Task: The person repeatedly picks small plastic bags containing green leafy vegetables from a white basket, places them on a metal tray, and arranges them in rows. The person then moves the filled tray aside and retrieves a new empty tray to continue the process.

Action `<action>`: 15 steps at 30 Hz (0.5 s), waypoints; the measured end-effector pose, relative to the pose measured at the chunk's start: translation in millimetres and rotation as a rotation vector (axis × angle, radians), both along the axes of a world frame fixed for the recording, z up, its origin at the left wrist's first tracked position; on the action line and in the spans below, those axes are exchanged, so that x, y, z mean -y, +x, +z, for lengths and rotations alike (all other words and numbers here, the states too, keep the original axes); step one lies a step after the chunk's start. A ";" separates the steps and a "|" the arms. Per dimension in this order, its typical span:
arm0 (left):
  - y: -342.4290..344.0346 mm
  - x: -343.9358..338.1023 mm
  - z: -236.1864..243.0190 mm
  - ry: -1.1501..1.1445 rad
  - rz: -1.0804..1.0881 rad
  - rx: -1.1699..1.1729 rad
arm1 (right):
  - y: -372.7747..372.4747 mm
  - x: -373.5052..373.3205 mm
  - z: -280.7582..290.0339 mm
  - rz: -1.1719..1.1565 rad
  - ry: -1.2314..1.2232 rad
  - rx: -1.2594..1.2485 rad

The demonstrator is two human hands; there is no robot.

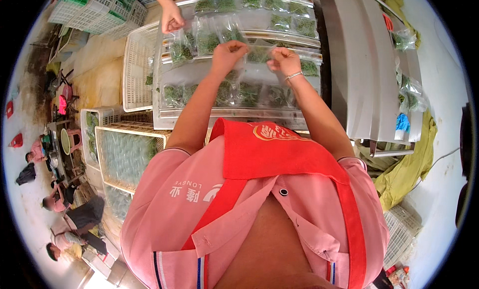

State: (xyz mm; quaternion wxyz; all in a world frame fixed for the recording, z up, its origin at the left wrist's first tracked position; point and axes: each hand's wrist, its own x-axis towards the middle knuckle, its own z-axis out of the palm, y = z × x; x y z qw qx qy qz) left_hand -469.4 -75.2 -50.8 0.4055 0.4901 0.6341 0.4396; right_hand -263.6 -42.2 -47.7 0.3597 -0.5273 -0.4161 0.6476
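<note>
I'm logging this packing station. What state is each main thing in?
Held bag: filled, upper edge stretched; whether sealed, cannot tell
Left hand: pinched on the held bag
Right hand: pinched on the held bag
Metal bed: uncovered, laden
Near-row bags: filled, lying down
Cream crate: stocked
Co-worker's bare hand: fingers bent
Red apron: worn
</note>
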 end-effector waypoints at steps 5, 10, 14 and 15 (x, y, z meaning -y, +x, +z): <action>6.8 -6.5 11.5 -0.068 -0.146 -0.507 | 20.5 -9.8 -72.9 0.095 0.326 0.693; -0.2 -13.7 -4.1 -0.162 -0.347 -0.807 | -1.0 1.8 -60.9 0.117 0.270 0.896; -2.7 -16.1 -32.9 -0.325 -0.503 -1.088 | -8.7 -13.0 -80.3 0.535 0.295 1.088; -1.8 -16.0 -29.9 -0.337 -0.495 -1.077 | -10.4 -16.1 -79.9 0.640 0.296 1.136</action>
